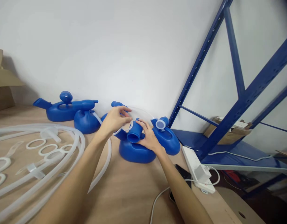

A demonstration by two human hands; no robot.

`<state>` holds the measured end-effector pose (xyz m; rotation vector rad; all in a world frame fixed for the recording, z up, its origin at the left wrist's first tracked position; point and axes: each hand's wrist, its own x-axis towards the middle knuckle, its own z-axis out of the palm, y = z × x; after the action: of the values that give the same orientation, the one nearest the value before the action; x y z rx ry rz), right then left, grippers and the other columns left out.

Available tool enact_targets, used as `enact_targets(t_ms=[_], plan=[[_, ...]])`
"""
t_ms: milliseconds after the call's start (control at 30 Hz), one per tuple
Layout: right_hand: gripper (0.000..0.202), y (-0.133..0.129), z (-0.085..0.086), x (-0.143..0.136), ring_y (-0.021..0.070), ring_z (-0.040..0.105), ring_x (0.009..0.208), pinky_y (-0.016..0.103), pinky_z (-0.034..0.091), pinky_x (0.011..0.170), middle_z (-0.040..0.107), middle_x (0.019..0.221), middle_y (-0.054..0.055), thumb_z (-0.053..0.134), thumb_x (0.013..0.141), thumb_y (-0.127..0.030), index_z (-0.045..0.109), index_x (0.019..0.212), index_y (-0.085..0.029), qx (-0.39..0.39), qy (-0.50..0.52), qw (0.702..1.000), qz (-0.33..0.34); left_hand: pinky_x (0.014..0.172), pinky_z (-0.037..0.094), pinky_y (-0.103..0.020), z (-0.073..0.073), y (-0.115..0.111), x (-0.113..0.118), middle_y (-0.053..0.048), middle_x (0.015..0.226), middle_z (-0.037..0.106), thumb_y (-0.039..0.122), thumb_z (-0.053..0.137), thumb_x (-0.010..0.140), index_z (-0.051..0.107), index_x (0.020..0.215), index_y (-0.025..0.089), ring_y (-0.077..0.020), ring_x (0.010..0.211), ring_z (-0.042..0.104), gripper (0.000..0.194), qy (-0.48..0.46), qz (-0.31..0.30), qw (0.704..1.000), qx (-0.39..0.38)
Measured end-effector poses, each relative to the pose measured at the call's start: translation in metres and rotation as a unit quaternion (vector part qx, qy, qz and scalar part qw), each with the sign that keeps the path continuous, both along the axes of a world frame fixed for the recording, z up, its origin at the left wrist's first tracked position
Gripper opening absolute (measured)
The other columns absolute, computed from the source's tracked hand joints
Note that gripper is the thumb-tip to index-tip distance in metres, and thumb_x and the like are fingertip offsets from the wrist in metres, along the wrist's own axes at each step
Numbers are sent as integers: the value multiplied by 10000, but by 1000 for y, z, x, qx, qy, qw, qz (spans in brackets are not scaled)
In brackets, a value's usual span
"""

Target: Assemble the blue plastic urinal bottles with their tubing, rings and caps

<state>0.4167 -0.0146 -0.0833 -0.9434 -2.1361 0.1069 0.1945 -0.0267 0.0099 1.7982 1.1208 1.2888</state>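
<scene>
My right hand (149,137) is closed around a short blue plastic tube piece (134,133). The tube's wide round mouth faces me. Directly below it lies a blue plastic bottle (137,153), its neck slanting up to the left. Over that neck is my left hand (119,118), with thumb and fingers apart. A thin white ring (131,127) shows just under the left thumb; whether the thumb touches it I cannot tell. Another blue bottle (170,143), with a white-faced cap (160,124), stands right of my right hand. More blue plastic is partly hidden behind my left hand.
Clear tubing (81,137) loops over the left of the table, among several white rings (36,143). More blue bottles (60,112) stand by the wall. At right are a phone (184,171), a white power strip (195,166) with cables, and a blue metal rack (197,65).
</scene>
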Motion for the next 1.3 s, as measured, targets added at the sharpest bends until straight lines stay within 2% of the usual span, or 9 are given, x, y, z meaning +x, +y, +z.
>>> enact_targets(t_ms=[167, 333, 433, 567, 833, 967, 1100, 1200, 1300], plan=[[950, -3, -5, -8, 320, 563, 1314, 462, 600, 1002, 407, 1473, 110, 893, 713, -350, 406, 1529, -357, 19, 13, 998, -51, 615, 500, -258, 7, -9, 3, -9, 769, 684, 210, 753, 743, 744, 987, 145, -156, 669, 652, 253, 68, 4, 996, 49], [942, -4, -9, -11, 356, 659, 1111, 523, 636, 834, 435, 1462, 171, 859, 720, -476, 409, 1524, -280, 61, -55, 988, -131, 638, 497, -248, -1, -17, 19, -4, 749, 712, 67, 693, 735, 760, 1000, 147, -152, 676, 673, 285, 159, -38, 981, 102], [879, -4, -11, -10, 429, 586, 1227, 654, 526, 998, 489, 1436, 189, 827, 732, -529, 467, 1487, -258, 124, -85, 976, -158, 666, 510, -256, -6, -13, 25, -28, 812, 735, 60, 719, 710, 765, 1062, 132, -176, 742, 701, 362, 190, -47, 976, 97], [862, -1, -12, -7, 471, 375, 1463, 757, 132, 1220, 492, 1504, 180, 796, 771, -508, 434, 1512, -258, 160, -93, 978, -95, 740, 541, -281, -8, -8, 21, -55, 892, 756, 108, 730, 726, 765, 1132, 141, -202, 787, 710, 409, 222, -45, 969, 96], [979, -3, -5, -4, 349, 380, 1516, 568, 321, 1250, 421, 1615, 144, 816, 773, -566, 332, 1569, -267, 60, -32, 997, 38, 845, 503, -358, -12, 2, -2, -96, 938, 736, 60, 562, 795, 760, 1125, 166, -277, 928, 676, 399, 317, 8, 943, 100], [1010, -3, -9, -4, 378, 506, 1413, 563, 385, 1202, 542, 1512, 148, 736, 701, -793, 434, 1501, -254, 25, 35, 997, 59, 878, 494, -361, -30, 20, -2, -104, 928, 708, 6, 520, 760, 756, 1106, 141, -283, 975, 658, 440, 306, 29, 947, 100], [925, -5, -3, -8, 372, 619, 1259, 552, 479, 1106, 632, 1362, 144, 530, 773, -897, 519, 1432, -248, 4, 152, 988, 31, 838, 517, -340, -39, 33, 2, -83, 879, 712, 37, 537, 786, 737, 1174, 112, -252, 901, 668, 443, 272, 29, 957, 99], [795, -13, 17, -9, 349, 619, 1225, 537, 481, 1106, 616, 1304, 122, 640, 797, -791, 553, 1390, -268, 34, 148, 987, -46, 913, 521, -344, -25, 27, 0, -93, 1016, 728, 173, 561, 891, 646, 1355, 106, -234, 966, 676, 476, 200, 30, 972, 122], [686, -24, 42, -6, 355, 603, 1202, 555, 500, 1076, 542, 1245, 104, 793, 753, -645, 618, 1326, -311, 47, 94, 981, -166, 949, 530, -359, -1, 8, -5, -90, 1072, 741, 313, 660, 894, 579, 1446, 106, -226, 992, 691, 595, 52, -64, 988, 128]])
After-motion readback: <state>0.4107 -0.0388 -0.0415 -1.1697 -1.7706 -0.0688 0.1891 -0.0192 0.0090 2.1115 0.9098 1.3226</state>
